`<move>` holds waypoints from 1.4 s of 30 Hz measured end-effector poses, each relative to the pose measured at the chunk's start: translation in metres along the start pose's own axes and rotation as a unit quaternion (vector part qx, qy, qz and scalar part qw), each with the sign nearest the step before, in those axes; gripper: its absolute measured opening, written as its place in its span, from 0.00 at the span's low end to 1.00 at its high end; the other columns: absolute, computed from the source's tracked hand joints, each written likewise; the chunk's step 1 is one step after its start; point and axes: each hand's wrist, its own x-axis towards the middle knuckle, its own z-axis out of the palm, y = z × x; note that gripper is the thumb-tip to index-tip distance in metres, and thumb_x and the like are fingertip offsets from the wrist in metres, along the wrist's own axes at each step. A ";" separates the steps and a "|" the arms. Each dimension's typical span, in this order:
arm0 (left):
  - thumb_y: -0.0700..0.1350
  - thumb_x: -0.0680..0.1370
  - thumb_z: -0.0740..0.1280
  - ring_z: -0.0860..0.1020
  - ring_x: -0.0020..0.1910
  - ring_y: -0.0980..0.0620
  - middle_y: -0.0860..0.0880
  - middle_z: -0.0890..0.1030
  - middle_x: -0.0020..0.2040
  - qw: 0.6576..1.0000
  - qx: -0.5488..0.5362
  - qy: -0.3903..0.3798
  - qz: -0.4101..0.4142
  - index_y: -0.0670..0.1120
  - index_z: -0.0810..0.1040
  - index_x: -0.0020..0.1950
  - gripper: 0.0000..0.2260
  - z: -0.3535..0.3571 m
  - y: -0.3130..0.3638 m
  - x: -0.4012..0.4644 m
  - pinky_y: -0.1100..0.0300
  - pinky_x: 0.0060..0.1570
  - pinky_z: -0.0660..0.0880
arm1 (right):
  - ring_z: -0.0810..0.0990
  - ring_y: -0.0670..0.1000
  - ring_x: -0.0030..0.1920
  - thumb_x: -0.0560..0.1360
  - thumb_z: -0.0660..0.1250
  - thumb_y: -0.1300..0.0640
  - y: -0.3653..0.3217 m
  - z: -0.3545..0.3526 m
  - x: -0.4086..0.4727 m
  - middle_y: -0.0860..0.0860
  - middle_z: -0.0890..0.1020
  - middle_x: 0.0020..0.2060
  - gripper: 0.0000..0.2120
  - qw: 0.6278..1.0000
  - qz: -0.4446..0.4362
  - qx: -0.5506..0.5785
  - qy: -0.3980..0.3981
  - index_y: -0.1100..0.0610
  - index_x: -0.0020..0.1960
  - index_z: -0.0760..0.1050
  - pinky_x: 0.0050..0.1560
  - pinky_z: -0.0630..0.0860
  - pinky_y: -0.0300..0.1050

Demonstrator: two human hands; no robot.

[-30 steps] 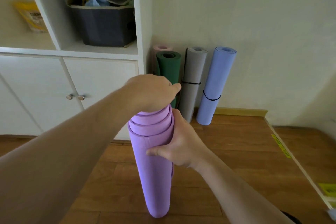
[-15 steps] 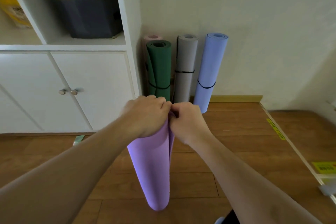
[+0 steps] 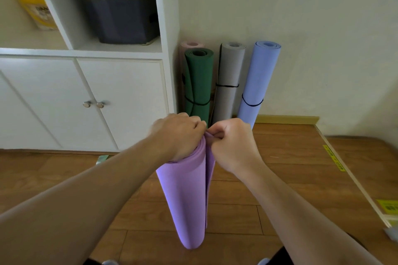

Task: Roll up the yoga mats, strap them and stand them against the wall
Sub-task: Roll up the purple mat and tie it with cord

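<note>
The left hand (image 3: pixel 179 133) is clamping the top of the upright purple mat (image 3: pixel 189 198), standing near on the floor, while the right hand (image 3: pixel 231 143) is pinching its loose edge, which probably needs pulling taut before strapping.

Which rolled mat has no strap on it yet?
The purple mat, upright on the floor in both hands; no strap shows on it. Green, grey and blue mats wear black bands.

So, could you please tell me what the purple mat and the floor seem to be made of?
Purple mat: probably soft foam or rubber, matte; it curls into thick, smooth layers.
Floor: apparently wood or wood-look planks, slightly glossy, with visible grain and plank seams.
</note>
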 end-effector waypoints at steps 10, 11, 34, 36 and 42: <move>0.50 0.83 0.51 0.76 0.42 0.46 0.49 0.80 0.44 0.990 -0.065 0.045 -0.117 0.48 0.75 0.44 0.16 0.002 0.008 0.010 0.54 0.37 0.65 | 0.81 0.46 0.49 0.71 0.74 0.39 -0.022 -0.011 -0.033 0.42 0.82 0.49 0.21 0.986 -0.019 -0.113 -0.122 0.48 0.58 0.77 0.50 0.82 0.50; 0.50 0.83 0.51 0.76 0.41 0.46 0.48 0.80 0.43 0.989 -0.071 0.049 -0.121 0.48 0.75 0.43 0.16 0.000 0.011 0.009 0.54 0.36 0.64 | 0.78 0.44 0.54 0.67 0.76 0.34 -0.025 -0.004 -0.038 0.40 0.77 0.54 0.30 0.982 0.001 -0.137 -0.127 0.46 0.62 0.72 0.53 0.80 0.47; 0.58 0.54 0.89 0.81 0.49 0.64 0.64 0.82 0.51 0.894 -0.440 0.067 0.054 0.61 0.74 0.59 0.39 0.017 0.074 0.021 0.68 0.44 0.78 | 0.86 0.49 0.54 0.53 0.87 0.53 0.093 -0.099 -0.009 0.46 0.87 0.53 0.36 0.990 0.078 0.105 -0.050 0.49 0.59 0.79 0.54 0.84 0.50; 0.64 0.54 0.86 0.81 0.46 0.63 0.61 0.83 0.49 0.921 -0.382 0.058 0.056 0.61 0.73 0.57 0.38 0.016 0.098 0.031 0.60 0.44 0.80 | 0.86 0.52 0.54 0.54 0.86 0.58 0.110 -0.118 -0.009 0.48 0.87 0.52 0.35 0.988 0.101 0.101 -0.064 0.52 0.59 0.80 0.54 0.85 0.52; 0.72 0.57 0.79 0.81 0.43 0.55 0.57 0.82 0.46 0.965 -0.233 0.019 0.122 0.60 0.69 0.58 0.37 0.057 0.190 0.069 0.51 0.43 0.81 | 0.85 0.46 0.51 0.62 0.84 0.74 0.204 -0.157 -0.043 0.53 0.86 0.55 0.31 0.970 0.187 0.116 -0.106 0.59 0.61 0.78 0.51 0.84 0.48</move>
